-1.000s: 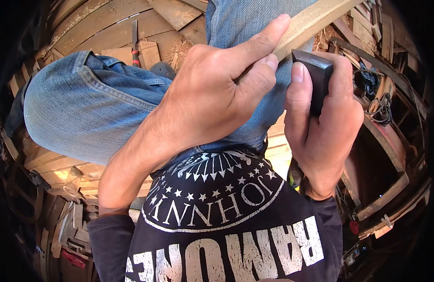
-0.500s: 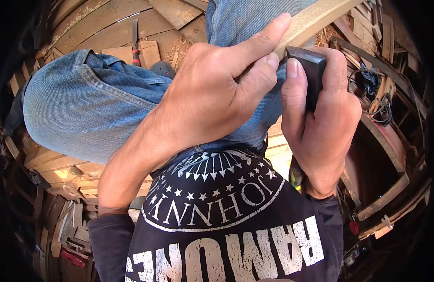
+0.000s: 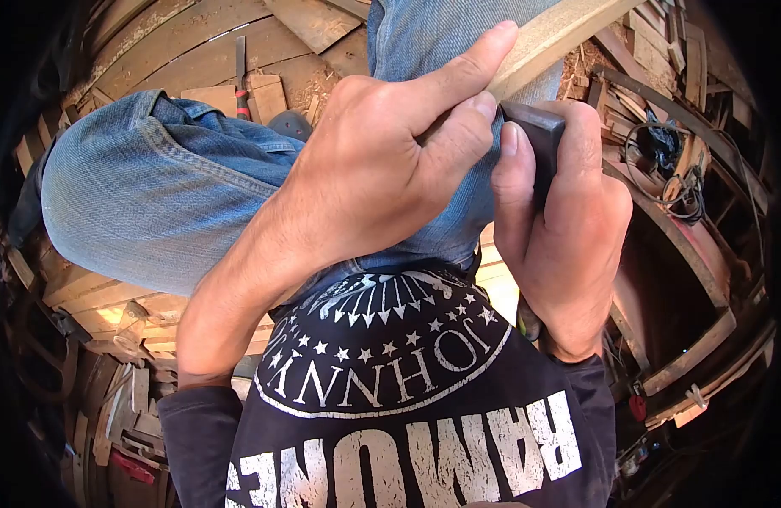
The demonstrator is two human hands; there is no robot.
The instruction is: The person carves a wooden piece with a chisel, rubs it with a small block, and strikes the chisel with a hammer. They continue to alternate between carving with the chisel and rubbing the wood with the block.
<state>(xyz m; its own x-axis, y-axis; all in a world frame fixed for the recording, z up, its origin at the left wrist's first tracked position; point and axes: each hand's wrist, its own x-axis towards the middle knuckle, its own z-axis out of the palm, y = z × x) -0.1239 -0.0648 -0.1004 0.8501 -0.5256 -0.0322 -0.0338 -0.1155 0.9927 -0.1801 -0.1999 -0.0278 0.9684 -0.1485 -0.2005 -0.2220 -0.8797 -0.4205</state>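
My left hand [image 3: 382, 161] is closed on the near end of a pale wooden strip [image 3: 568, 42], index finger stretched along its side and thumb near the end. The strip slants up over my jeans [image 3: 428, 42] to the upper right. In my right hand [image 3: 568, 212] is a thick dark metal bar [image 3: 538, 135] with a squared, bevelled end, thumb pressed on its near side and fingers wrapped round the far side. The bar's top corner sits right at the strip's end, close to my left thumb. My palm hides the bar's lower part.
On the plank floor [image 3: 297, 55] lies a flat-bladed tool with a red and black handle [image 3: 242, 102]. Wood offcuts [image 3: 648, 46] and shavings are scattered at the upper right. A coil of dark cable [image 3: 682, 199] and curved wooden pieces [image 3: 687, 245] are on the right.
My right hand and the metal bar have shifted left and slightly down, along the strip's end. My left hand has barely moved.
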